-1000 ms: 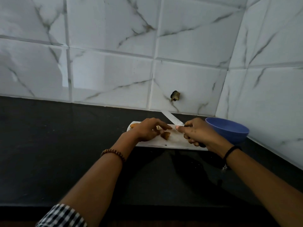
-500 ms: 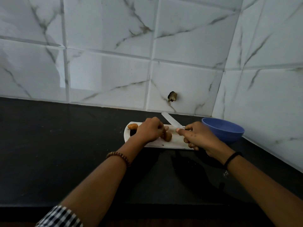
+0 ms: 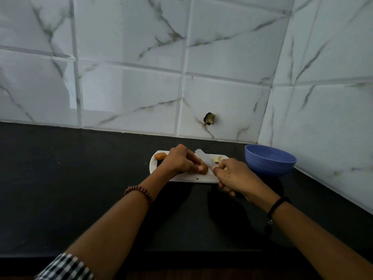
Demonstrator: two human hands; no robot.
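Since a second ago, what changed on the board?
The left hand went from loose fingers to gripping the brown vegetable on the cutting board; the right hand brought the knife blade down beside it. Knife grip and blue bowl stayed.

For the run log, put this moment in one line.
left hand holds brown piece on board | right hand grips knife, blade by piece | blue bowl right

A black counter (image 3: 60,178) runs back to a wall of glossy white marble-look tiles (image 3: 129,37) with grey veins and pale reflections, one tile broken by a small dark hole (image 3: 210,119), and meets a matching side wall (image 3: 333,98) at the right-hand corner.
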